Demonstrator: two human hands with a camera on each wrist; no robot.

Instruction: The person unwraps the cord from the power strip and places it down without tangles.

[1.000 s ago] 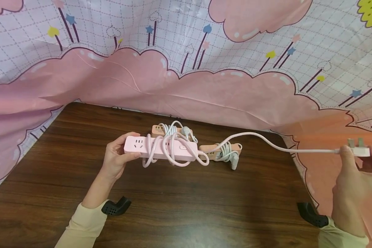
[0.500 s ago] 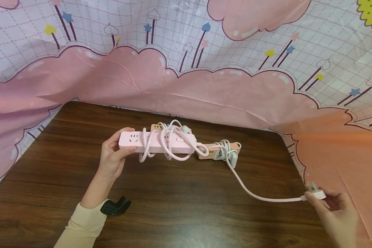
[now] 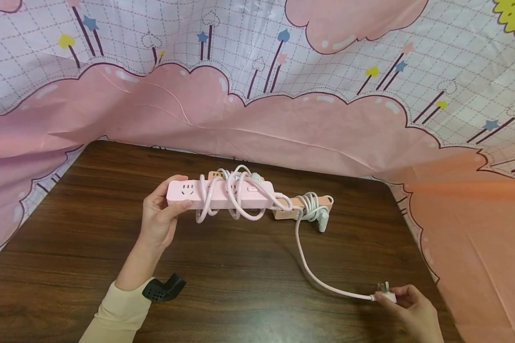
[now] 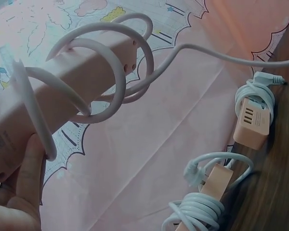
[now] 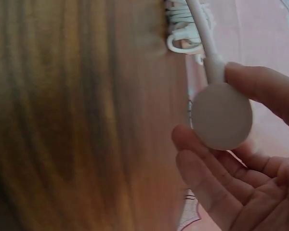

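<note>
A pink power strip (image 3: 189, 193) is held up over the table by my left hand (image 3: 159, 214), thumb on the front and fingers behind its left end. Its pale pink cord (image 3: 311, 274) loops loosely round the strip, then hangs from the right end in a curve. At the cord's far end my right hand (image 3: 412, 307) pinches the white plug (image 3: 388, 296), prongs pointing up. The right wrist view shows the round back of the plug (image 5: 222, 116) between thumb and fingers. In the left wrist view, fingers (image 4: 31, 168) press the strip's underside.
Two orange power strips with white cords wound round them lie at the back of the dark wooden table (image 3: 240, 257). The right one (image 3: 285, 209) shows fully; the other (image 3: 216, 175) is partly behind the pink strip. A patterned curtain (image 3: 257, 128) borders the table's back and sides.
My right hand has moved from the far right, inward and toward the front edge, carrying the plug. The cord, nearly straight before, now sags in a curve. The left hand has barely shifted.
</note>
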